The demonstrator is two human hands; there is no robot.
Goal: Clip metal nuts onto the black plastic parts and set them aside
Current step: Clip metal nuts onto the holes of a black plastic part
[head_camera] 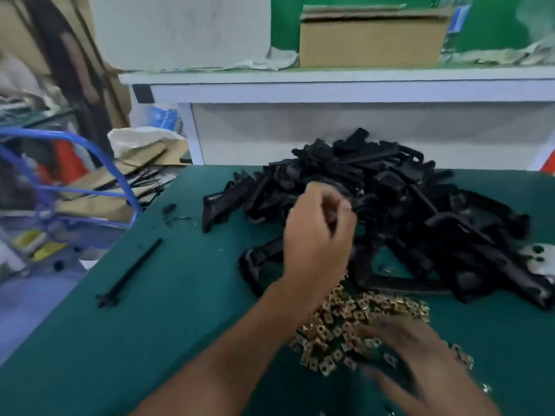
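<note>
Head view, looking down on a green table with two heaps on it. One heap of black plastic parts fills the far right half of the mat; the pieces are too tangled to count, long ribbed bars and bracket shapes, matt black, lying across one another at every angle. One heap of metal nuts sits nearer, just in front of the black pile; these are small square clips, brass-coloured, each with a hole in the middle, dozens of them, too many and too blurred for an exact number. A few stray nuts lie apart at the near right edge of the heap.

Two bare hands are in view. The left hand reaches over the near-left side of the black heap, fingers curled inward toward the thumb; whether it pinches anything I cannot tell, as its back hides the fingertips. The right hand lies low over the near right side of the nuts, smeared by motion, fingers spread and fairly straight, touching the nuts.

One single black strip lies alone on the mat, well to the left. One cardboard box stands on a white shelf at the far side.
</note>
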